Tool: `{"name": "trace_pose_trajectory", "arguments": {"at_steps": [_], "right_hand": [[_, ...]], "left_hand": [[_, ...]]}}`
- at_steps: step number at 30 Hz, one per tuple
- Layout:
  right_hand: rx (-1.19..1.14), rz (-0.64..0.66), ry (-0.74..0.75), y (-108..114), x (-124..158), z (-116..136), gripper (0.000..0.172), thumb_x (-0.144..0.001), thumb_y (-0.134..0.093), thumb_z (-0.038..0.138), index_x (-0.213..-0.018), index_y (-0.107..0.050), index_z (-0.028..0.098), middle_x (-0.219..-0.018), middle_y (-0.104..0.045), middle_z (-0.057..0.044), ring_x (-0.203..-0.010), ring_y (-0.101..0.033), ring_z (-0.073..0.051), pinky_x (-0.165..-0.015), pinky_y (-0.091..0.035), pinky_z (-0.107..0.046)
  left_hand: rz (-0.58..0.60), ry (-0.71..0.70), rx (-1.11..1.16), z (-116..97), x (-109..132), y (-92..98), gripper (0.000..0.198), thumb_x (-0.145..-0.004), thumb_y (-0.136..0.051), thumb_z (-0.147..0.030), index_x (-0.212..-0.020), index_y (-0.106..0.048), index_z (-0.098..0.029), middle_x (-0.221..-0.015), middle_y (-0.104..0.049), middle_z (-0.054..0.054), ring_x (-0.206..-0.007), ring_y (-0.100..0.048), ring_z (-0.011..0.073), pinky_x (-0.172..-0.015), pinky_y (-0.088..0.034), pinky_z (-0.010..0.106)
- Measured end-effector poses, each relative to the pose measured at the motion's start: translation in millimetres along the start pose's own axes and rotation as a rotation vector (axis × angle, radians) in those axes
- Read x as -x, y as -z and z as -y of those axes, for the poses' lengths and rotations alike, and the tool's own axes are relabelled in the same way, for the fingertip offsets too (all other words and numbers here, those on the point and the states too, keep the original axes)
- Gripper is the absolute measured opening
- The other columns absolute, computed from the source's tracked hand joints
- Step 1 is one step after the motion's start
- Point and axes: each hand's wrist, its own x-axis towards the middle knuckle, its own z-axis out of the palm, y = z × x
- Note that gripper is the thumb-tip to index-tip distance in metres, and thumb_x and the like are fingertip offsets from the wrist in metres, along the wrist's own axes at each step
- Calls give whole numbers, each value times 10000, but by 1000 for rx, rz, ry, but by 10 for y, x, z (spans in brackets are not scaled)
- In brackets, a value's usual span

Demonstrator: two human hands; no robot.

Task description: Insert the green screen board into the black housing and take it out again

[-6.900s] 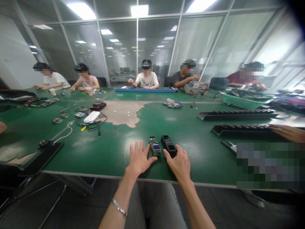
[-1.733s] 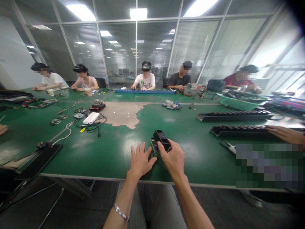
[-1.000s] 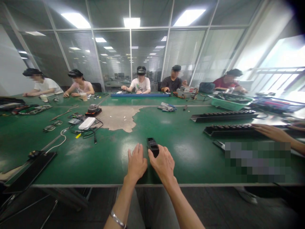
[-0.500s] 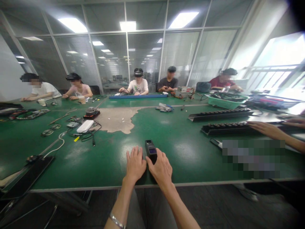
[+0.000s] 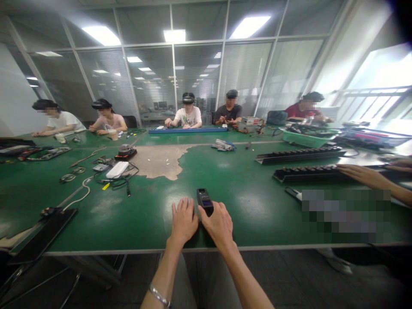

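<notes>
A small black box-shaped device (image 5: 204,201) with a little dark screen stands on the green table, near its front edge. My right hand (image 5: 219,222) is closed around the device's lower end and right side, thumb on the near left, so that part is hidden. Just left of it my left hand (image 5: 184,219) lies palm down on the tabletop, fingers stretched forward and touching nothing but the table. A silver bracelet (image 5: 159,296) circles my left wrist.
Left of centre lie a white adapter (image 5: 117,170) and cables. A black flat panel (image 5: 45,236) sits at the left edge. At right, a co-worker's hand (image 5: 363,175) rests on a long black rail (image 5: 302,173); a green basket (image 5: 307,138) is behind. Several people sit opposite.
The view has shifted slightly to the left, so things appear a little further right. Both my hands and the device keep their places on the table.
</notes>
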Motion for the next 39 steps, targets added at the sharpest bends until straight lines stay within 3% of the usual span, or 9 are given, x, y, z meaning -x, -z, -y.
{"name": "trace_pose_trajectory", "arguments": {"at_steps": [7, 12, 20, 28, 34, 39], "right_hand": [[-161, -151, 80, 104, -124, 39, 410, -886, -526, 548, -1022, -645, 180, -962, -627, -85, -862, -598, -206, -763, -428, -300], [-186, -257, 90, 229, -265, -173, 479, -880, -515, 577, -1077, -648, 161, -971, -641, -109, -871, -589, -228, -796, -434, -333], [-51, -176, -20, 105, -225, -634, 475, -870, -535, 557, -1103, -645, 157, -988, -638, -114, -885, -595, -247, -780, -432, -341], [-6, -124, -39, 48, -173, -687, 474, -868, -543, 548, -1119, -634, 156, -1013, -635, -114, -900, -600, -247, -787, -435, -337], [29, -150, -34, 10, -158, -711, 656, -841, -573, 565, -1299, -526, 99, -1128, -608, -167, -1013, -592, -278, -832, -445, -352], [27, -141, -39, 12, -160, -709, 680, -851, -556, 591, -1306, -519, 87, -1131, -609, -174, -1016, -593, -276, -830, -443, -349]], "left_hand": [[25, -5, 5, -21, 12, 36, 596, -930, -436, -408, -1498, -398, -230, -1589, -343, 81, -1487, -216, 307, -1207, -95, 577], [44, -8, -3, -43, 11, 50, 681, -897, -476, -485, -1515, -365, -224, -1601, -314, 89, -1489, -201, 316, -1203, -61, 597], [54, -28, -17, -56, 9, 51, 805, -909, -280, -768, -1534, -332, -264, -1606, -301, 99, -1490, -190, 354, -1184, -70, 635], [56, -33, -32, -79, 5, 101, 744, -928, -217, -759, -1512, -368, -324, -1600, -319, 86, -1484, -212, 356, -1176, -100, 636], [55, -33, -26, -101, 8, 116, 701, -936, -259, -741, -1500, -387, -346, -1602, -316, 78, -1484, -210, 355, -1176, -93, 633], [62, -22, -35, -110, 3, 120, 680, -940, -287, -726, -1505, -375, -357, -1606, -308, 64, -1487, -192, 355, -1178, -78, 630]]}}
